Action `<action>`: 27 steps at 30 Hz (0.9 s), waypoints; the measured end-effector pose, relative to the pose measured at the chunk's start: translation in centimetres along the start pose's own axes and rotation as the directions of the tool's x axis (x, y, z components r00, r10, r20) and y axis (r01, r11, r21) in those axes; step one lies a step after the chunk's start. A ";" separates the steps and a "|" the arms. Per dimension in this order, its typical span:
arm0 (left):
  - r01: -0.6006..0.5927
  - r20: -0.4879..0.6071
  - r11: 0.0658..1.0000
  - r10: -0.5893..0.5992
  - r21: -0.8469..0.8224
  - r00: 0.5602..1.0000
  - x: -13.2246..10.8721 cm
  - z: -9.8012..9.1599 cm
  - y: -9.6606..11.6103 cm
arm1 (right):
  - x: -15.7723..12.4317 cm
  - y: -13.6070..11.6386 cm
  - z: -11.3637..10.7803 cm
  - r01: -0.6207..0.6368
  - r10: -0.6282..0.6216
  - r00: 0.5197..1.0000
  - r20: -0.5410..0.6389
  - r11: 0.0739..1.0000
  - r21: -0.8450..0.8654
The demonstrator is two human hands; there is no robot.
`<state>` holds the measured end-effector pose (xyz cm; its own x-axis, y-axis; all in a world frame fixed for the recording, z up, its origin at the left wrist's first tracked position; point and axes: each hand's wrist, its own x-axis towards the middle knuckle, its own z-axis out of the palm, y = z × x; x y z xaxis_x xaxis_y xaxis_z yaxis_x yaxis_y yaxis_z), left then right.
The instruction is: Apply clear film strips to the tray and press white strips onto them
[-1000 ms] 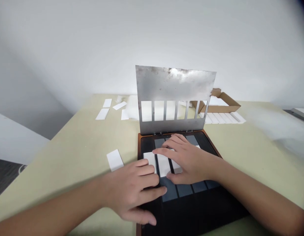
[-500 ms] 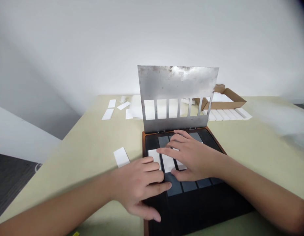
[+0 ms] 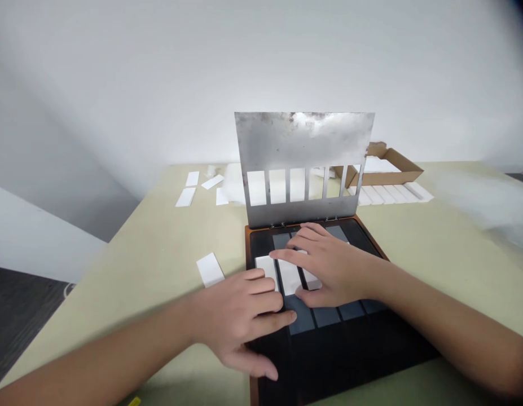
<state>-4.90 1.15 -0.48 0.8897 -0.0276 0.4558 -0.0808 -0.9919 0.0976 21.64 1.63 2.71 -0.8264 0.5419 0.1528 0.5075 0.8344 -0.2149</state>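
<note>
A black board [image 3: 341, 352] with a brown wooden rim lies in front of me, carrying slate-blue strips [image 3: 302, 316]. Three white cards lie on those strips: one [image 3: 266, 269] by my left hand, one [image 3: 289, 277] between my hands, and one [image 3: 312, 280] under my right palm's edge. My left hand [image 3: 240, 318] rests flat on the board, fingertips against the left card. My right hand [image 3: 329, 270] lies spread over the cards, fingers reaching the far strips. A scratched steel plate [image 3: 303, 160] with several slots stands upright, hinged at the board's far edge.
A pale green table [image 3: 117, 299] carries a loose white card [image 3: 210, 270] left of the board. Further white cards [image 3: 192, 179] lie at the back left. A cardboard tray [image 3: 390, 172] stands at the back right, with a row of white strips [image 3: 390, 195] before it.
The whole view has shifted slightly right and up as my head moved. Both hands stay on the board in nearly the same place, and the cards have barely moved.
</note>
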 end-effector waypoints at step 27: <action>-0.004 0.008 1.000 0.004 -0.002 1.000 0.1 -0.1 0.0 | 0.0 -0.1 -0.1 0.006 -0.003 0.998 0.056 0.999 -0.046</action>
<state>-4.81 1.20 -0.39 0.8930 -0.0329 0.4488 -0.0856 -0.9915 0.0976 21.60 1.54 2.83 -0.8403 0.5330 0.0992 0.5136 0.8412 -0.1693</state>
